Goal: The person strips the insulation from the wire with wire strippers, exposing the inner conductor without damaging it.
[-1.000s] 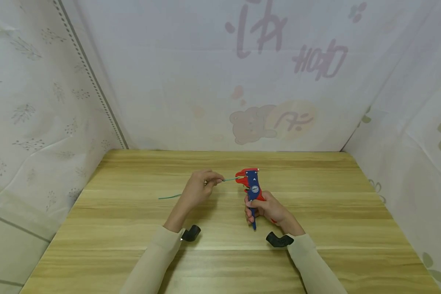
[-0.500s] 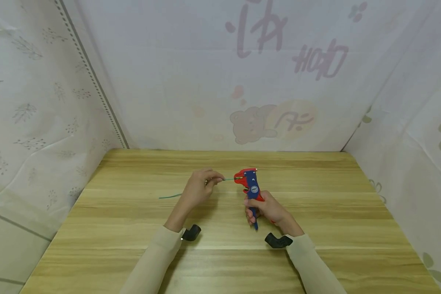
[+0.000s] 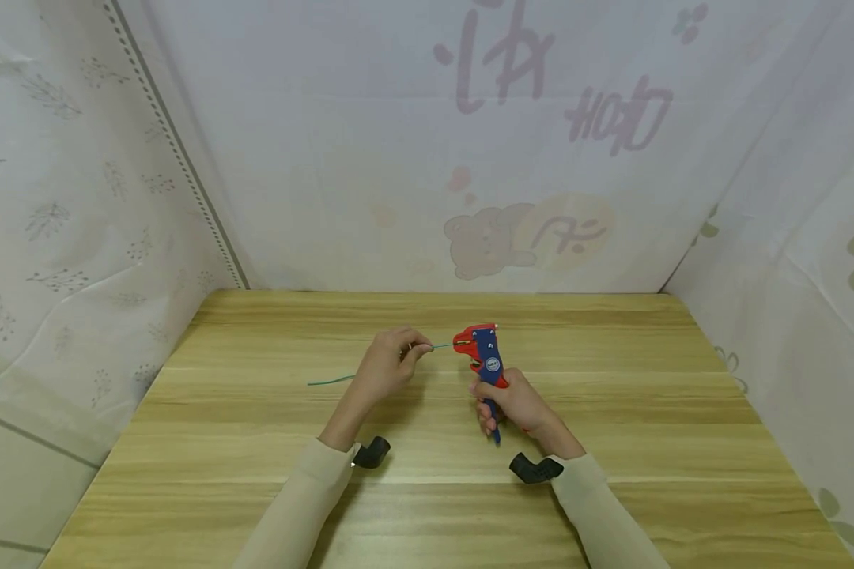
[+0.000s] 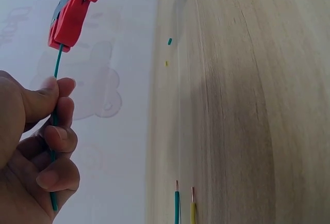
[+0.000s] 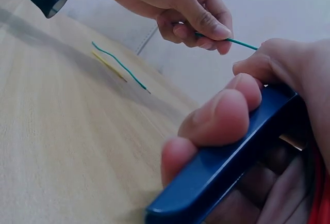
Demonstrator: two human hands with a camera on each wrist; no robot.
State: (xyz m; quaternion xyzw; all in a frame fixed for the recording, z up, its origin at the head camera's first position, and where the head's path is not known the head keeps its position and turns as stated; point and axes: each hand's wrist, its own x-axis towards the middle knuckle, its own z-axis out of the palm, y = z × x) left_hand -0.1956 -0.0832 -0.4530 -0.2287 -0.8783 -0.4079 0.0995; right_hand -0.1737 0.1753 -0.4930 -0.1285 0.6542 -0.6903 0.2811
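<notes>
In the head view my left hand (image 3: 387, 365) pinches a green wire (image 4: 58, 61) between thumb and fingers. The wire runs through the palm, and its tail shows below the fingers in the left wrist view. My right hand (image 3: 523, 401) grips the blue handle of a red and blue wire stripper (image 3: 489, 359), held upright. The wire's far end enters the stripper's red nose (image 4: 70, 25), whose jaws are together around it. That end is hidden inside the nose. In the right wrist view several fingers curl over the blue handle (image 5: 206, 172).
On the wooden table (image 3: 427, 514) lie another green wire (image 4: 177, 203) and a yellow wire (image 4: 193, 211), both with bare copper tips. Small green (image 4: 169, 41) and yellow (image 4: 166, 63) scraps lie farther off. A printed curtain (image 3: 370, 158) stands behind the table.
The stripper's red jaws, parted a second ago, have come together on the green wire. The tool has shifted slightly left. My left hand has stayed almost still.
</notes>
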